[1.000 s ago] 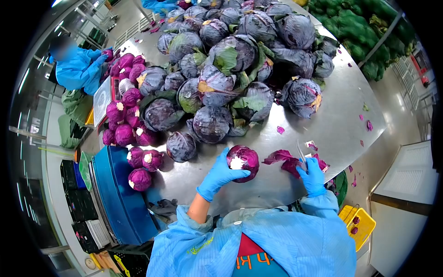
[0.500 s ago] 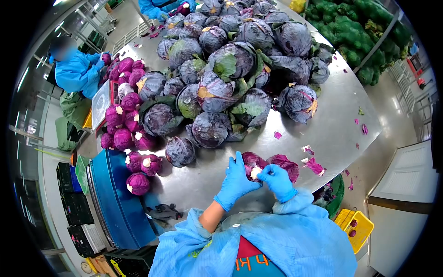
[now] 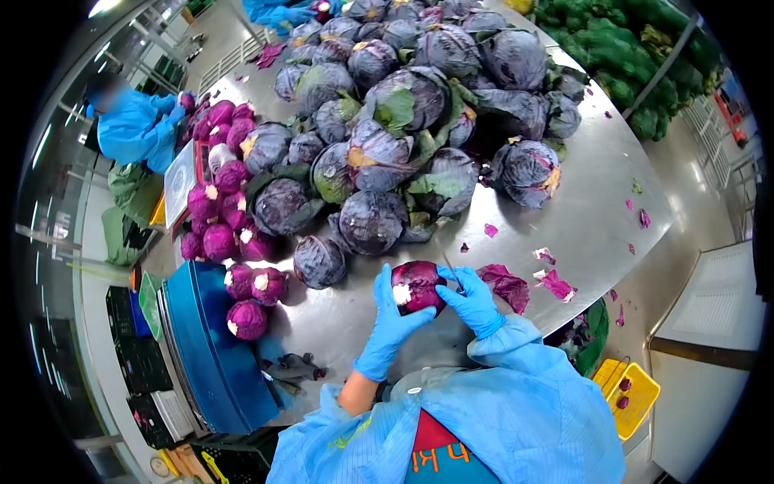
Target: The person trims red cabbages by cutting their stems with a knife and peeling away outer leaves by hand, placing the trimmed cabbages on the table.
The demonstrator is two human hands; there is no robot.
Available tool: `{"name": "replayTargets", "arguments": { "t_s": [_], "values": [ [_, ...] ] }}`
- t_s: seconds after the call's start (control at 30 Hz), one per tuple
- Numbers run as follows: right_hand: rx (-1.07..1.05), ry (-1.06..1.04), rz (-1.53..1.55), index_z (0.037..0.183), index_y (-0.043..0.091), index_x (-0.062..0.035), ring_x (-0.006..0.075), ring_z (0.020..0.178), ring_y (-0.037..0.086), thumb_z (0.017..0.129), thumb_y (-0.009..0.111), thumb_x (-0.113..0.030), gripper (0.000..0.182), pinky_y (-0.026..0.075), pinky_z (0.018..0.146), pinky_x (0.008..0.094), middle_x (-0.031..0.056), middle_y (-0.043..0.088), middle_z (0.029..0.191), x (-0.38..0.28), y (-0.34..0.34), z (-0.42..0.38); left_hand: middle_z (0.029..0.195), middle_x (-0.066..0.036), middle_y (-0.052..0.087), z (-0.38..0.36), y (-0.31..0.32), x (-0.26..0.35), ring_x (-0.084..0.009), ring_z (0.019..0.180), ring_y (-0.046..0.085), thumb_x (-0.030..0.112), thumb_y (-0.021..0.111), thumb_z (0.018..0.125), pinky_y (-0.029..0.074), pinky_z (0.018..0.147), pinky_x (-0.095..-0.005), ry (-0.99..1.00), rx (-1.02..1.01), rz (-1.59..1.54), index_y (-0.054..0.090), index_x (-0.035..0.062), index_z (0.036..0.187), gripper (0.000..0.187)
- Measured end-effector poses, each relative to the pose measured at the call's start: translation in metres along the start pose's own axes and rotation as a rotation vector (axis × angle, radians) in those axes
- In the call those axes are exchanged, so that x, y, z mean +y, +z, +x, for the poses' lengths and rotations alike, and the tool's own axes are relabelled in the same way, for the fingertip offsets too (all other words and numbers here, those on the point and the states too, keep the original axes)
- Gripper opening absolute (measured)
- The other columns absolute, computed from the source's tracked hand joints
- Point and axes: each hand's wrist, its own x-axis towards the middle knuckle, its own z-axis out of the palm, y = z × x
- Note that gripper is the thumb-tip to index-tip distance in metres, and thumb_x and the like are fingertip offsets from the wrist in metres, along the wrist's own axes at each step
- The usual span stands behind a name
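A peeled red cabbage [image 3: 421,284], glossy purple with a pale cut stem facing left and down, is held between my two blue-gloved hands. My left hand [image 3: 390,321] cups its left and lower side, thumb along the bottom. My right hand [image 3: 474,302] presses its fingers against the right side. To the right of it lies a loose purple leaf [image 3: 506,287] on the steel table [image 3: 592,214]. Just beyond my left hand sits an unpeeled red cabbage [image 3: 318,262], dull and dark. Any tool inside my right hand is hidden.
A large heap of unpeeled red cabbages [image 3: 375,222] covers the table's middle. Peeled ones [image 3: 247,319] line the left side by a blue bin [image 3: 211,347] and a scale [image 3: 179,184]. A co-worker [image 3: 137,125] stands at left. A yellow basket [image 3: 637,403] is at right.
The cabbage has turned, so its pale stem now faces left instead of toward my right hand. My right hand has moved from the stem to the cabbage's right side.
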Motion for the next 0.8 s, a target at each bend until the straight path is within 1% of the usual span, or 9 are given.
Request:
{"name": "replayTargets", "arguments": {
  "t_s": [0.07,0.13,0.17,0.3,0.43,0.53,0.67,0.73,0.8],
  "values": [
    [0.002,-0.123,-0.161,0.114,0.064,-0.0082,0.0226,0.070,0.055,0.083,0.073,-0.029,0.038,0.047,0.067,0.0324,0.0076,0.057,0.086,-0.024,-0.002,-0.003,0.141,-0.019,0.031,0.004,-0.003,0.003,-0.0341,0.133,0.035,0.033,0.091,0.058,0.034,0.110,-0.0442,-0.062,-0.026,-0.053,0.023,0.0037,0.149,0.118],
    [-0.012,-0.047,-0.234,0.108,0.066,-0.0101,0.0179,0.068,0.054,0.082,0.074,-0.030,0.034,0.046,0.065,0.0299,0.0056,0.056,0.085,-0.027,-0.004,-0.001,0.139,-0.019,0.034,0.012,-0.007,0.004,-0.0335,0.129,0.041,0.031,0.092,0.056,0.039,0.106,-0.0431,-0.060,-0.058,-0.059,0.025,0.0040,0.149,0.118],
    [-0.015,-0.010,-0.273,0.105,0.067,-0.0111,0.0156,0.067,0.054,0.082,0.075,-0.031,0.031,0.046,0.063,0.0286,0.0047,0.056,0.084,-0.028,-0.006,0.001,0.140,-0.018,0.034,0.014,-0.008,0.003,-0.0325,0.129,0.041,0.031,0.092,0.057,0.038,0.107,-0.0422,-0.049,-0.085,-0.022,0.024,0.0041,0.149,0.117],
    [-0.132,-0.165,-0.391,0.106,0.063,-0.0132,0.0209,0.064,0.057,0.083,0.074,-0.031,0.030,0.047,0.060,0.0329,0.0061,0.056,0.080,-0.030,-0.021,0.018,0.142,-0.017,0.034,0.025,-0.009,0.003,-0.0306,0.130,0.040,0.029,0.091,0.060,0.035,0.110,-0.0403,-0.018,-0.151,0.066,0.025,0.0046,0.149,0.114],
    [-0.145,-0.470,-0.775,0.104,0.062,-0.0155,0.0252,0.067,0.061,0.086,0.065,-0.032,0.024,0.050,0.056,0.0389,0.0059,0.057,0.081,-0.010,-0.020,0.026,0.141,-0.017,0.035,0.032,-0.007,0.012,-0.0305,0.131,0.039,0.029,0.091,0.061,0.034,0.110,-0.0399,-0.083,-0.171,0.114,0.026,0.0060,0.149,0.112],
    [-0.159,-0.626,-0.780,0.098,0.062,-0.0157,0.0241,0.063,0.060,0.084,0.065,-0.030,0.020,0.049,0.053,0.0393,0.0049,0.055,0.078,-0.006,-0.027,0.031,0.139,-0.018,0.037,0.035,-0.009,0.014,-0.0308,0.131,0.039,0.030,0.091,0.058,0.034,0.110,-0.0395,-0.037,-0.201,0.147,0.028,0.0061,0.148,0.113],
    [-0.026,-0.514,-0.677,0.094,0.063,-0.0147,0.0256,0.061,0.060,0.081,0.067,-0.027,0.019,0.049,0.053,0.0389,0.0053,0.056,0.075,0.010,-0.034,0.032,0.142,-0.022,0.036,0.037,-0.009,0.030,-0.0360,0.132,0.038,0.033,0.090,0.055,0.032,0.111,-0.0429,-0.016,-0.283,0.220,0.028,0.0080,0.148,0.115],
    [0.045,-0.356,-0.614,0.094,0.063,-0.0144,0.0260,0.061,0.060,0.079,0.068,-0.025,0.019,0.049,0.053,0.0383,0.0060,0.056,0.074,0.011,-0.040,0.033,0.142,-0.025,0.035,0.034,-0.002,0.043,-0.0426,0.131,0.036,0.041,0.087,0.056,0.035,0.109,-0.0467,0.038,-0.291,0.376,0.029,0.0121,0.149,0.114],
    [0.096,-0.347,-0.649,0.093,0.063,-0.0141,0.0264,0.060,0.060,0.078,0.068,-0.023,0.019,0.048,0.053,0.0380,0.0066,0.057,0.075,0.019,-0.047,0.033,0.144,-0.028,0.033,0.036,0.006,0.052,-0.0487,0.130,0.033,0.046,0.084,0.057,0.036,0.106,-0.0506,0.053,-0.310,0.462,0.030,0.0144,0.149,0.111]
  ]
}}
